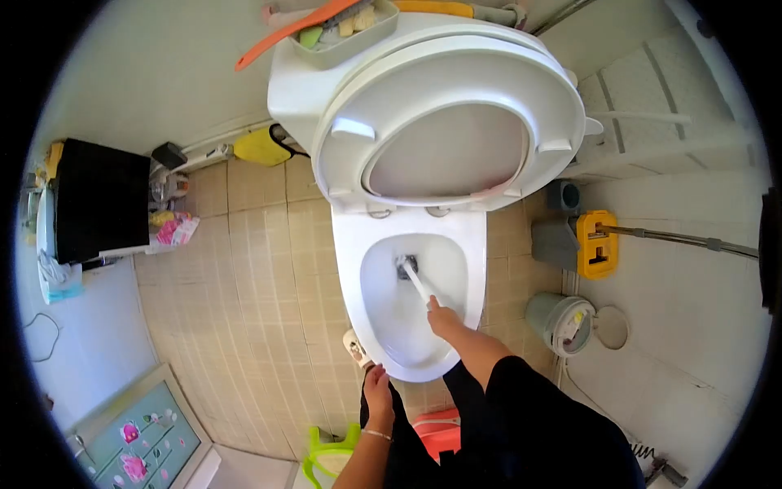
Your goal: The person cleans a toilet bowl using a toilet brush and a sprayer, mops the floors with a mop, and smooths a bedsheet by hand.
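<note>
My right hand (447, 321) is closed around the white handle of a toilet brush (418, 283). The brush slants down into the toilet bowl (351, 287), its dark head at the back of the bowl near the drain. My left hand (378, 394) rests by my left knee, fingers lying loosely against the dark trouser leg, with nothing seen in it. Above the bowl, the white seat and lid (340, 167) stand raised against the tank.
A basket (346, 50) with an orange-handled brush sits on the tank. To the right are a grey and yellow mop bucket (597, 244) and a lidded bin (547, 314). A green stool (330, 448) and red item (438, 432) are near my feet; a black-fronted cabinet (102, 200) stands left.
</note>
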